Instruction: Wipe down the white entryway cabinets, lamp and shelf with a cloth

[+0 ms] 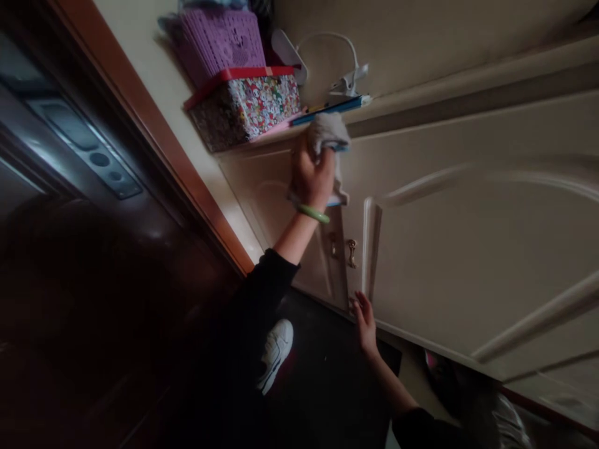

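With the left grip clamped on a grey cloth at the top edge of a cream cabinet door, and the right grip open, fingers apart, just beside the door's bottom edge, dark floor open beyond.

There, the crumpled grey cloth in the left hand covers whatever blue-edged thing sits under it, can't make that out! Up top, the purple lattice plastic basket runs off the frame, its contents lost. Down bottom right, a pink-and-black shape sinks into shadow, too dark to call, and the black sleeve hides part of a white sneaker.
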The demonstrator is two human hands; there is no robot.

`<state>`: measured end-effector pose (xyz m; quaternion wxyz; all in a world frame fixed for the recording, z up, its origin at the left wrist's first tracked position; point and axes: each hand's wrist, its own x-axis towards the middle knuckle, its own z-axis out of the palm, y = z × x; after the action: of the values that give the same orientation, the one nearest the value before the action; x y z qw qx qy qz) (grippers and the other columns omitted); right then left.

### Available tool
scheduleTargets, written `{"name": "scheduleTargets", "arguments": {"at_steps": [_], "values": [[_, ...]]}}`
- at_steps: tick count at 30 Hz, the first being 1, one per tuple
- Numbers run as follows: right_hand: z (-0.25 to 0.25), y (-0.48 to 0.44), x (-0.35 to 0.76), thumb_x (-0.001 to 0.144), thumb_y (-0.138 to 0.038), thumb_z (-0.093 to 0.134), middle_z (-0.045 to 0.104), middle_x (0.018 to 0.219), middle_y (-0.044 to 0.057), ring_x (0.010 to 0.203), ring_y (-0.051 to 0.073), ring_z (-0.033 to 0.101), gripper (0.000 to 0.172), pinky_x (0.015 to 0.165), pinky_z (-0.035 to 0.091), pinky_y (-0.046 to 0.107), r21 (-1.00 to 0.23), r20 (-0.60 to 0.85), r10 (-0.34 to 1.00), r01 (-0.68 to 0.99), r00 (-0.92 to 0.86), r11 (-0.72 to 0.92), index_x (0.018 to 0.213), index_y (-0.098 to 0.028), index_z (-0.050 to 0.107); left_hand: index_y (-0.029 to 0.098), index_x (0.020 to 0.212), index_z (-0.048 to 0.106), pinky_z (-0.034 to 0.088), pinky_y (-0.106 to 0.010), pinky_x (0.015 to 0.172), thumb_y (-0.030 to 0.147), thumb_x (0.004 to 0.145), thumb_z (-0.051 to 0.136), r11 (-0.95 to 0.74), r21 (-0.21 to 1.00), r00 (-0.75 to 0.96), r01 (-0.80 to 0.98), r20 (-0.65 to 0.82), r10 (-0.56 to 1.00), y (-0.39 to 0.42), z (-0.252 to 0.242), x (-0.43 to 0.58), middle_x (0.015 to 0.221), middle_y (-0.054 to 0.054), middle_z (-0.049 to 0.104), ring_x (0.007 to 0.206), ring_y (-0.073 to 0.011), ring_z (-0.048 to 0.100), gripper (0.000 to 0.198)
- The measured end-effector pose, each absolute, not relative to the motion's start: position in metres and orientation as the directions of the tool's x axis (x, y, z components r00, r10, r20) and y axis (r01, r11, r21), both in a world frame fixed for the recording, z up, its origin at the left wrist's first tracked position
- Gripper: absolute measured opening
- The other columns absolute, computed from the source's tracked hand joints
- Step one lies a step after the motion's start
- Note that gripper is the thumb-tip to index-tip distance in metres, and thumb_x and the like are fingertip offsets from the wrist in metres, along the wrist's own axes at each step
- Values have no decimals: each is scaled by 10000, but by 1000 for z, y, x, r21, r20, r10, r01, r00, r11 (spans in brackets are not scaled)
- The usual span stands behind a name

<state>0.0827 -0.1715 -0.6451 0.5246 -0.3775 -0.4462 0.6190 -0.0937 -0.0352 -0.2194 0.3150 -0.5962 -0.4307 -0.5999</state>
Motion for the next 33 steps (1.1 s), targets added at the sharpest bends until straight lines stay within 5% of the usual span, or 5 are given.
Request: {"name": "scheduleTargets", "arguments": {"at_steps": [4,7,14,24,33], "values": [[-639,-149,91,730,-869,780,597,1636,106,1406,331,669,1002,1176,573,512,-860,-133,969,-462,-208,-217,1533,-287,641,258,1600,492,255,-562,1467,151,1028,571,-398,-169,239,902,962,134,-55,-232,-39,1716,-102,531,1736,-264,315,587],[-636,-144,96,666,-868,795,601,1629,96,1411,348,671,992,1157,588,501,-804,-246,934,-484,-258,-345,1454,-279,670,212,1731,354,269,-621,1454,388,1085,544,-266,-136,195,954,957,213,-61,-286,-10,1835,-147,370,1786,-337,165,696],[-643,-135,106,650,-872,753,579,1659,79,1463,377,647,926,1113,627,504,-765,-326,902,-482,-282,-427,1358,-277,704,125,1783,303,333,-649,1418,412,1072,584,-37,-122,123,992,838,531,-78,-426,2,1839,-219,347,1764,-392,228,816],[-641,-125,130,553,-943,821,648,1601,102,1474,391,636,983,1175,582,549,-742,-319,889,-497,-328,-449,1271,-276,739,358,1805,277,258,-500,1471,400,1119,510,-106,71,-9,992,870,494,3,-264,-34,1805,-33,459,1758,-231,283,726],[-670,-107,130,605,-948,822,681,1553,119,1426,415,665,941,1147,581,563,-748,-323,820,-404,-472,-527,1238,-255,761,172,1624,558,256,-605,1462,499,1091,482,-132,169,-57,977,797,601,-65,-444,-10,1664,-193,605,1729,-338,351,629]]}}
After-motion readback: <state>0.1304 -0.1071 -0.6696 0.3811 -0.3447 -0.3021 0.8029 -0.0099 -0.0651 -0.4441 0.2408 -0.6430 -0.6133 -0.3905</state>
